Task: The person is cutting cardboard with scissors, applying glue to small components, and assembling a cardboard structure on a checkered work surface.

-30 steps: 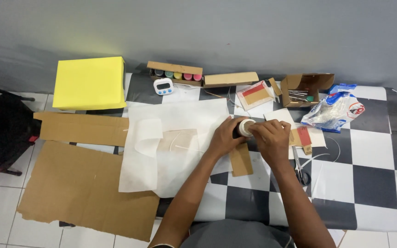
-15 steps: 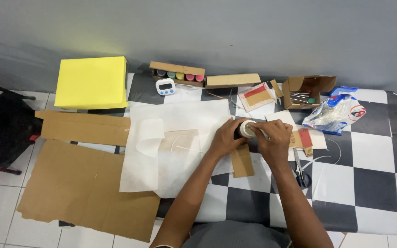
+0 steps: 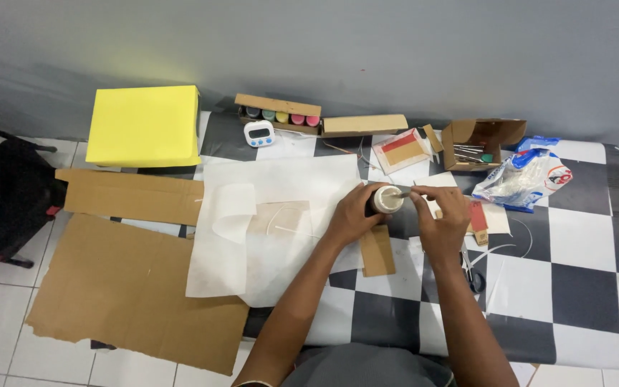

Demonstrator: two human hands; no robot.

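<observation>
My left hand [image 3: 353, 213] is wrapped around a small round jar [image 3: 386, 199] with a pale top, holding it upright over the checkered table [image 3: 560, 272]. My right hand [image 3: 442, 216] pinches a thin stick-like tool [image 3: 401, 194] whose tip touches the jar's top. A small brown cardboard strip [image 3: 377, 251] lies just below my hands. A large white paper sheet [image 3: 266, 222] with a translucent piece on it spreads to the left of the jar.
A yellow block [image 3: 145, 126] sits back left. Big cardboard sheets [image 3: 130, 287] hang off the table's left side. At the back are a box of paint pots [image 3: 279, 115], a small timer [image 3: 259, 134], an open cardboard box [image 3: 478, 140] and a plastic bag [image 3: 524, 179]. Scissors [image 3: 471, 272] lie near my right forearm.
My right hand has shifted slightly right, off the jar's top, and now holds a thin tool at the jar. The left hand keeps its grip.
</observation>
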